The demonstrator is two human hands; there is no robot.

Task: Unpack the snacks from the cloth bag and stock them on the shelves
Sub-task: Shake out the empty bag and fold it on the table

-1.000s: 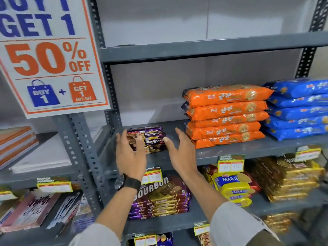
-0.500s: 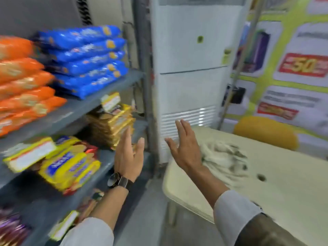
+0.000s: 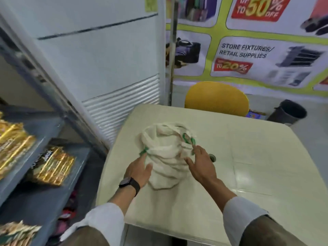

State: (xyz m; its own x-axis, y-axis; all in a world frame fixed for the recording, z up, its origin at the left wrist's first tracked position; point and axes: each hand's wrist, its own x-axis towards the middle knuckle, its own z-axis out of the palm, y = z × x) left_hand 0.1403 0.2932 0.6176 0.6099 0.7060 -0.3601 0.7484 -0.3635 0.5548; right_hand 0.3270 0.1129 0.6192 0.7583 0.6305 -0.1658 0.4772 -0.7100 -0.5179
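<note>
Cream table (image 3: 248,174) is bearing the crumpled cloth bag (image 3: 165,157) near its middle; left hand (image 3: 139,170) and right hand (image 3: 200,165) are flanking the bag, fingers extended, touching its sides, gripping nothing.

A yellow chair (image 3: 215,98) stands at the worktop's (image 3: 248,174) far edge, a dark bin (image 3: 289,112) beyond its far right corner.

A crumpled white cloth bag (image 3: 166,153) with green print lies on the cream table (image 3: 248,174). The left hand (image 3: 139,170) touches its 8 o'clock side with straight fingers; the right hand (image 3: 199,161) rests at its 4 o'clock edge. Gold snack packs (image 3: 55,166) sit on grey shelves (image 3: 35,201) at 9 o'clock; a yellow chair (image 3: 216,98) stands at 12.
</note>
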